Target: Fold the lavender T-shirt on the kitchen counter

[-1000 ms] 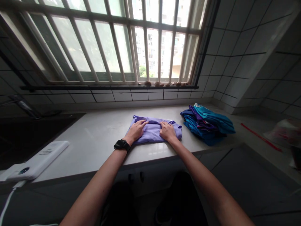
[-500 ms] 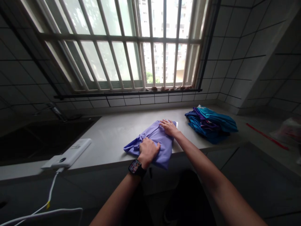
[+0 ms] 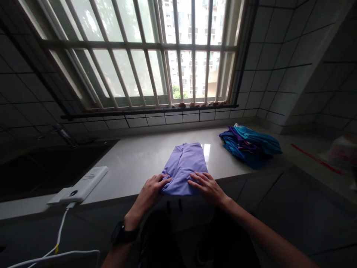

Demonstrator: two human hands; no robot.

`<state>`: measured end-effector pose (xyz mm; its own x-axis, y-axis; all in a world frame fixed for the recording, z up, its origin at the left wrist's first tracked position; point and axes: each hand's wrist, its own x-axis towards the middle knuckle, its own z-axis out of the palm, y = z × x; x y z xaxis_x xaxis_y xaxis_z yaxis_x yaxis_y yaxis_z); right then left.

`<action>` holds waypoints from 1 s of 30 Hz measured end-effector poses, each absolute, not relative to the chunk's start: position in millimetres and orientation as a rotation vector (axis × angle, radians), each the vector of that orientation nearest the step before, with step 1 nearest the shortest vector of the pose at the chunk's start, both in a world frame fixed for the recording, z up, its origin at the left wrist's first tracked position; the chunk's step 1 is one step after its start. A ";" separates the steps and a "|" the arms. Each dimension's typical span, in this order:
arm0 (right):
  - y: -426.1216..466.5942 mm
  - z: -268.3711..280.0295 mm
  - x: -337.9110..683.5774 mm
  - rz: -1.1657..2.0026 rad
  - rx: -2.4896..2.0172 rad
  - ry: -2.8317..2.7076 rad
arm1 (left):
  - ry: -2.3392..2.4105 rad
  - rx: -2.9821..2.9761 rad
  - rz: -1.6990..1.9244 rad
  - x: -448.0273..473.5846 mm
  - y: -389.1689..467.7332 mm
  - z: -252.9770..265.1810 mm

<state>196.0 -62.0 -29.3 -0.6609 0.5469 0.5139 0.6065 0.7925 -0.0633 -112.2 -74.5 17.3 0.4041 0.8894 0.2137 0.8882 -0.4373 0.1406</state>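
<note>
A folded lavender garment lies on the white counter, its near end at the front edge. My left hand is at the garment's near left corner, with fingers and thumb closed on the gathered cloth there. On the near right part, my right hand rests palm down with its fingers spread over the fabric. Its thumb cannot be made out. A dark watch is on my left wrist.
A pile of blue, teal and purple clothes sits to the right on the counter. At left are a white power strip with a cable and a dark sink. A red strip lies far right, below the barred window's side wall.
The garment has turned and now lies straighter, its near part no longer hanging over the edge. My right hand came back toward me; my left moved left to the garment's corner.
</note>
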 end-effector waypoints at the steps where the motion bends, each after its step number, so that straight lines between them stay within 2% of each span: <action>1: -60.6 -24.6 193.1 -0.136 -0.840 -2.428 | 1.647 2.600 0.429 -112.1 -76.5 25.8; 8: -16.9 76.0 192.9 0.211 -0.880 -2.152 | 1.742 2.400 0.624 -103.0 -51.3 126.7; 12: 25.4 120.1 188.9 0.025 -1.072 -1.818 | 1.988 2.477 0.867 -79.6 -4.4 156.0; 16: 32.1 112.4 180.3 0.061 -1.059 -1.868 | 1.822 2.594 0.724 -57.5 22.6 126.4; 20: 18.4 67.6 169.1 0.213 -1.464 -2.188 | 1.705 2.510 0.353 -44.3 28.5 63.7; 23: 13.5 39.6 163.6 0.187 -1.695 -2.358 | 1.821 2.458 0.266 -41.5 23.0 33.7; 30: 37.3 33.5 156.8 0.170 -1.564 -2.467 | 2.098 2.331 0.179 -34.4 -17.7 33.9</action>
<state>156.8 37.3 33.5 -0.4121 0.9033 0.1192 0.8784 0.4286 -0.2113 -34.4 -17.7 33.9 0.1011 0.9913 0.0846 0.9913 -0.1076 0.0763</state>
